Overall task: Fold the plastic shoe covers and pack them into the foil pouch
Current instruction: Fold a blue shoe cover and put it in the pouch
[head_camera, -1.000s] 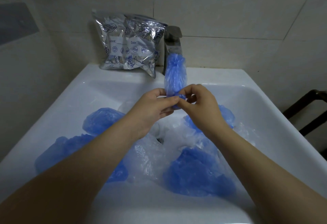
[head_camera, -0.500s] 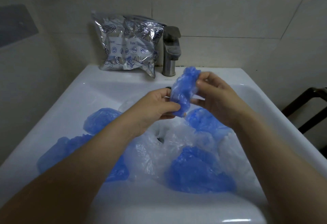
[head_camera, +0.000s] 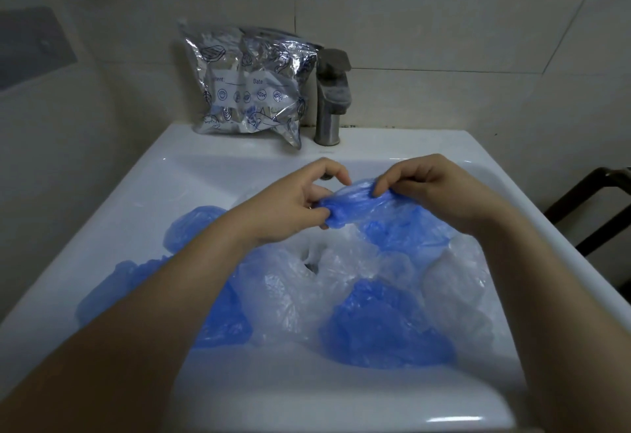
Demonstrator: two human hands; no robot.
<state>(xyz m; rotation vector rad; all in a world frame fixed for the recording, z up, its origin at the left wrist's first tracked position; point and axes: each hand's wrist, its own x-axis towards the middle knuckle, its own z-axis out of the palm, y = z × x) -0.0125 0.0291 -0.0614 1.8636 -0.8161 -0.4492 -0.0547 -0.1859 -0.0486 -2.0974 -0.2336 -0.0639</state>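
Shoe cover held crosswise between your hands, pouch beyond at the sink's back edge.

Your left hand point(head_camera: 290, 203) pinches one end of the crumpled blue plastic shoe cover point(head_camera: 351, 205) and your right hand point(head_camera: 430, 190) pinches the other, thumb and fingers curled on the film. The cover's long axis runs left to right, level, above the back half of the white ceramic sink point(head_camera: 341, 408). The crinkled silver foil pouch point(head_camera: 249, 84) stands on the sink's back edge, left of centre, leaning on the wall just beside the grey metal tap point(head_camera: 331, 97). It lies ahead and to the left, so your left hand is the nearer. More blue and clear shoe covers point(head_camera: 386, 323) lie loose in the basin below. Judgement: folding comes next, end to end along that axis.
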